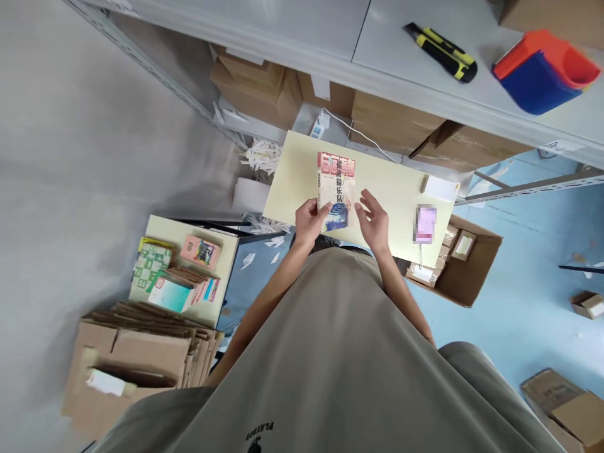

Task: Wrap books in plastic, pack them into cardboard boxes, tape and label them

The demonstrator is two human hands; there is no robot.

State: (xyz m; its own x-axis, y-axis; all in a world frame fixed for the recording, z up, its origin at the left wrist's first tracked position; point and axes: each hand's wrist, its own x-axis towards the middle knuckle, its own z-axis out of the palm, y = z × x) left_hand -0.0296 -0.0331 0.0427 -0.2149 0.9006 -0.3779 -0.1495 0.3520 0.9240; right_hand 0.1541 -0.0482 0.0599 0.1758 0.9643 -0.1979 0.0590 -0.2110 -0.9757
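Note:
A paperback book (336, 186) with a red-and-white cover lies on a pale yellow table (292, 182). My left hand (309, 220) grips the book's near left corner, thumb on the cover. My right hand (374, 220) hovers just right of the book with its fingers spread, holding nothing.
A phone (425, 223) on a cable lies at the table's right. A side table (226, 264) at left holds several stacked books (175, 283). Flattened cardboard (141, 352) lies below it. An open carton (465, 270) sits right. The shelf above carries a utility knife (441, 51) and a red-blue bin (542, 69).

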